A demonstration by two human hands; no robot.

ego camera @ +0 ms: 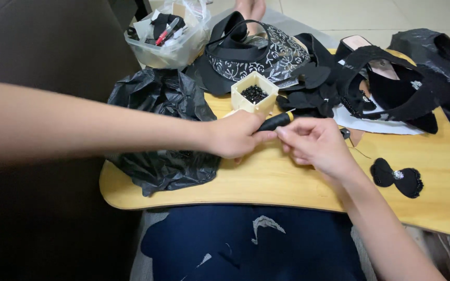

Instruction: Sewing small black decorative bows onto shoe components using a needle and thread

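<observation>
Nearest the camera, a dark blue cloth [251, 244] is seen over the lap, below the edge of a wooden lap table [287, 187]. On the table, the left hand [234, 134] is closed around a black-handled tool [275, 122], whose handle sticks out to the right between thumb and fingers. The right hand [316, 143] is brought up against it, with the fingertips pressed together just at the tool's tip, as if something very small is pinched there; what is pinched cannot be made out. The work is judged to be fine bead or trim work, so the tool is best kept steady and low over the table, with the two hands braced against each other.

To the right, a black bow with a shiny centre [397, 177] is laid flat, apart from the hands. A crumpled black plastic bag [157, 104] is spread at the left. Just behind the hands, a small cream box of black beads [254, 93] is kept within easy reach. Farther back, black shoe parts [386, 83] and a clear plastic tub [170, 36] are set.
</observation>
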